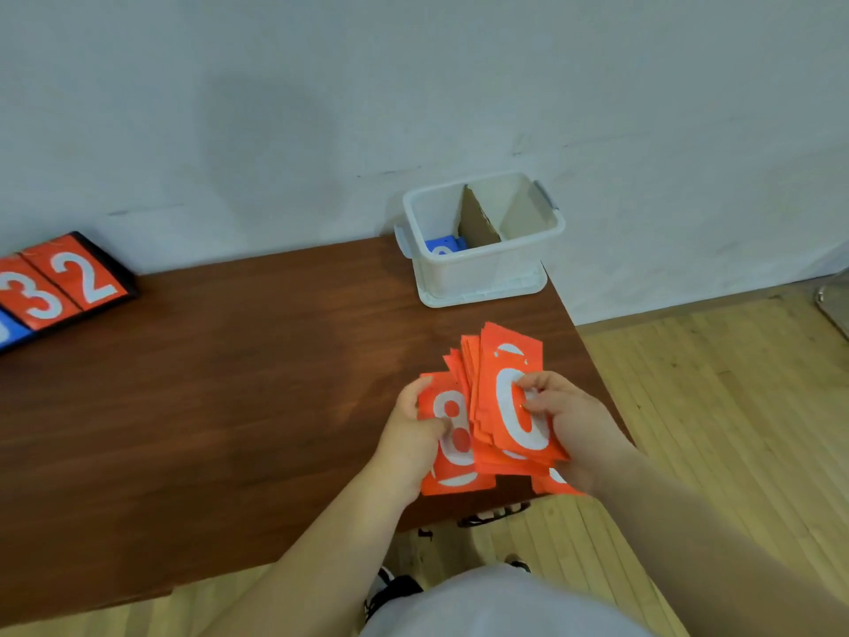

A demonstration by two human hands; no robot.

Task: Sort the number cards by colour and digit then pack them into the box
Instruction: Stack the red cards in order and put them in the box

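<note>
Over the near right corner of the surface (pixel 229 383), a thick bunch of orange number cards (pixel 487 383) is being worked through. The bunch, topped by a white 0, is being gripped by the right hand (pixel 569 420), with fingers curled over its face. An orange 8 card (pixel 452 434) is being pinched by the left hand (pixel 413 420), thumb on its face, and it is partly tucked under the bunch.

By the look of it, the digit sort within the orange set is being carried out, with the 8 being parted from the rest. At the far edge, the white box (pixel 464 273) is being left untouched. A blue card (pixel 443 247) is being held in its left compartment, while the right one, past the cardboard divider (pixel 478 223), appears bare.

For the next move, clean separation of each digit is being called for, and a squaring-up of the loose fan before that right compartment is being filled.
</note>
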